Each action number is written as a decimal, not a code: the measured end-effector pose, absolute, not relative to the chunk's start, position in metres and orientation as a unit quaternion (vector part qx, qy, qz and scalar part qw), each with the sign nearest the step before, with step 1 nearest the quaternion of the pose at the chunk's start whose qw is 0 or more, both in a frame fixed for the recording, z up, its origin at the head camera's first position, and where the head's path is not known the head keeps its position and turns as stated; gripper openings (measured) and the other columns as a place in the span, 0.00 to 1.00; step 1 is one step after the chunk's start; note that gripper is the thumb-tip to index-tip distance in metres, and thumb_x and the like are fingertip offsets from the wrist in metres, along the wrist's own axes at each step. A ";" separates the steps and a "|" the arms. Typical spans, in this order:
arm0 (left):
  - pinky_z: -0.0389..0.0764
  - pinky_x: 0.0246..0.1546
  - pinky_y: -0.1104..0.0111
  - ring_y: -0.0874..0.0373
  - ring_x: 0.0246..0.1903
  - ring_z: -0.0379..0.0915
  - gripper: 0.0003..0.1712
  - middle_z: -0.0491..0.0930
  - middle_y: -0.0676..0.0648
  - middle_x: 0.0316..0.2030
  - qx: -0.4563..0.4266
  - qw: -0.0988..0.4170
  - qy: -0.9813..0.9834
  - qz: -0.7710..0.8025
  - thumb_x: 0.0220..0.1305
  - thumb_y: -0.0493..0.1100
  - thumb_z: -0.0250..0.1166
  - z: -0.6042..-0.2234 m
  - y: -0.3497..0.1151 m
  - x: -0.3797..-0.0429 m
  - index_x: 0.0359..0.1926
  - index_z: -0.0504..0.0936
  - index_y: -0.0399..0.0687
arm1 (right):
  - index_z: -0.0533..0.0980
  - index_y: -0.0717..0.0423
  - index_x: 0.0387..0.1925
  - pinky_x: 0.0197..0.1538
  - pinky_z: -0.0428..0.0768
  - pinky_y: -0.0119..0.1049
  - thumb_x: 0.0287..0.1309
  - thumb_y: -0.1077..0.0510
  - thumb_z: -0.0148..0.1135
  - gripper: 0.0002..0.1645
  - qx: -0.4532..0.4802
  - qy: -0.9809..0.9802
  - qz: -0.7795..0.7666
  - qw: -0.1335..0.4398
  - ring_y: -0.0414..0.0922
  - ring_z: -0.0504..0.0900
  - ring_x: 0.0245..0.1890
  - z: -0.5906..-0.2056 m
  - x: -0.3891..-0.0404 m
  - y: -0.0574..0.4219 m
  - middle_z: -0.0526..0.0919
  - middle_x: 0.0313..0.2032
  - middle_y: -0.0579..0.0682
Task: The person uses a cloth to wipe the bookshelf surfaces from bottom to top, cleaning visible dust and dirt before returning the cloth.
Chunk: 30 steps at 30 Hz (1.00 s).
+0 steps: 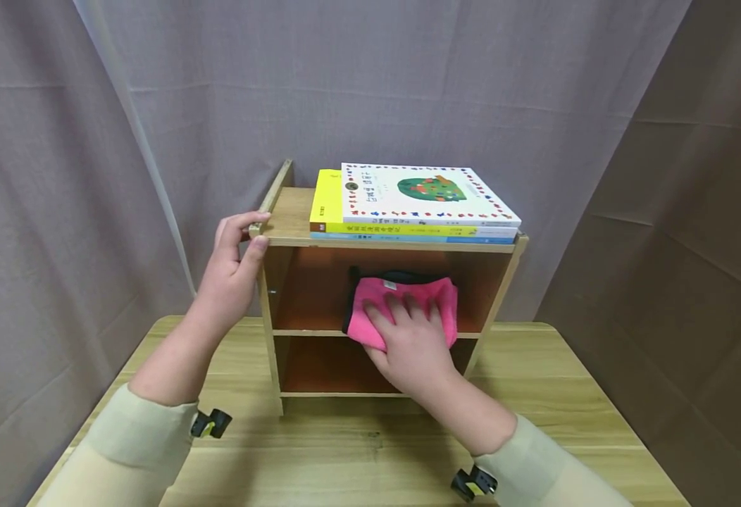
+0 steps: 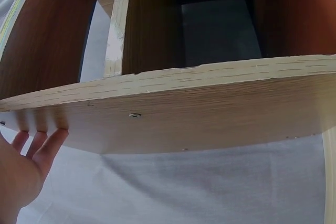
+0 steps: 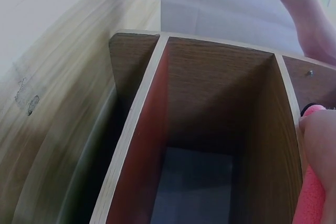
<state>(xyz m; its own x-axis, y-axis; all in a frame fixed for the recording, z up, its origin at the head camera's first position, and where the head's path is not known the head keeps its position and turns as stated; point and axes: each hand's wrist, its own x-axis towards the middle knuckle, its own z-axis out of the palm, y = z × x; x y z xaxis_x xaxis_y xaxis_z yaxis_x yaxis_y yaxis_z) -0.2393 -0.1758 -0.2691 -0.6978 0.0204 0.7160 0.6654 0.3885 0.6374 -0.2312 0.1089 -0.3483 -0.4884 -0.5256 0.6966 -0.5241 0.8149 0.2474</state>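
Note:
A small wooden shelf [image 1: 268, 334] with two compartments stands on the table. At its top left corner my left hand [image 1: 231, 264] grips the side panel, fingertips against the outer face and thumb at the front edge. The left wrist view shows the fingers [image 2: 50, 148] touching that outer face. My right hand [image 1: 413, 345] holds a pink cloth [image 1: 443, 296] with black edging at the front of the upper compartment. Its fingers spread over the cloth, and the thumb lies by the lower edge. In the right wrist view, part of the pink cloth [image 3: 311, 200] shows under the hand.
Several books [image 1: 430, 193] lie stacked on the shelf's top board, a white one uppermost above yellow and blue ones. The wooden table [image 1: 370, 458] extends in front and to both sides. Grey curtains [image 1: 370, 84] hang behind and around it.

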 end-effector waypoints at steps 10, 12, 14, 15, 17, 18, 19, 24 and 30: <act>0.65 0.48 0.65 0.54 0.55 0.62 0.18 0.63 0.43 0.58 -0.227 0.323 -0.766 -0.508 0.77 0.41 0.51 -0.271 -0.176 -0.241 0.64 0.69 0.49 | 0.76 0.42 0.62 0.54 0.69 0.70 0.60 0.38 0.60 0.30 0.305 -0.871 -0.010 0.385 0.62 0.75 0.57 -0.348 -0.230 0.103 0.78 0.57 0.57; 0.65 0.48 0.66 0.55 0.54 0.62 0.18 0.64 0.43 0.58 -0.227 0.324 -0.764 -0.510 0.77 0.41 0.51 -0.271 -0.176 -0.242 0.64 0.70 0.49 | 0.76 0.42 0.62 0.54 0.70 0.70 0.60 0.38 0.60 0.30 0.307 -0.871 -0.012 0.383 0.61 0.75 0.57 -0.348 -0.230 0.101 0.78 0.57 0.57; 0.65 0.48 0.66 0.56 0.54 0.62 0.17 0.64 0.43 0.58 -0.227 0.324 -0.763 -0.511 0.77 0.40 0.51 -0.271 -0.176 -0.242 0.64 0.70 0.49 | 0.76 0.42 0.62 0.53 0.70 0.69 0.60 0.39 0.60 0.29 0.309 -0.870 -0.013 0.383 0.61 0.75 0.56 -0.349 -0.230 0.099 0.78 0.57 0.56; 0.66 0.48 0.67 0.56 0.54 0.62 0.18 0.64 0.43 0.58 -0.228 0.324 -0.763 -0.510 0.77 0.40 0.51 -0.271 -0.176 -0.242 0.64 0.70 0.49 | 0.76 0.42 0.62 0.53 0.70 0.69 0.60 0.39 0.60 0.29 0.311 -0.870 -0.014 0.383 0.60 0.75 0.56 -0.349 -0.230 0.098 0.78 0.57 0.56; 0.66 0.47 0.66 0.57 0.53 0.62 0.18 0.64 0.43 0.58 -0.228 0.324 -0.763 -0.510 0.77 0.40 0.51 -0.271 -0.176 -0.241 0.64 0.70 0.50 | 0.76 0.42 0.62 0.53 0.71 0.68 0.60 0.39 0.60 0.29 0.314 -0.868 -0.013 0.383 0.60 0.75 0.56 -0.348 -0.230 0.097 0.78 0.57 0.56; 0.66 0.47 0.66 0.57 0.53 0.62 0.18 0.64 0.43 0.58 -0.228 0.324 -0.763 -0.510 0.77 0.40 0.51 -0.271 -0.176 -0.241 0.64 0.70 0.49 | 0.76 0.42 0.62 0.53 0.71 0.68 0.60 0.39 0.60 0.30 0.316 -0.868 -0.014 0.383 0.60 0.75 0.56 -0.348 -0.230 0.096 0.78 0.57 0.56; 0.66 0.46 0.66 0.57 0.53 0.62 0.18 0.64 0.43 0.58 -0.228 0.325 -0.763 -0.510 0.77 0.40 0.51 -0.271 -0.177 -0.241 0.64 0.70 0.49 | 0.75 0.41 0.62 0.53 0.71 0.68 0.60 0.39 0.60 0.30 0.318 -0.868 -0.015 0.382 0.60 0.75 0.56 -0.348 -0.230 0.095 0.78 0.57 0.56; 0.66 0.46 0.67 0.55 0.54 0.62 0.18 0.63 0.43 0.58 -0.228 0.325 -0.763 -0.511 0.77 0.40 0.51 -0.272 -0.178 -0.242 0.64 0.69 0.49 | 0.74 0.41 0.63 0.55 0.70 0.67 0.60 0.38 0.59 0.31 0.324 -0.869 -0.023 0.374 0.59 0.75 0.57 -0.349 -0.230 0.094 0.77 0.58 0.56; 0.66 0.47 0.66 0.53 0.55 0.63 0.18 0.63 0.43 0.58 -0.230 0.326 -0.765 -0.506 0.77 0.42 0.51 -0.272 -0.178 -0.243 0.64 0.69 0.49 | 0.75 0.42 0.63 0.54 0.71 0.67 0.59 0.38 0.61 0.32 0.333 -0.864 -0.024 0.377 0.59 0.75 0.57 -0.348 -0.230 0.093 0.78 0.57 0.56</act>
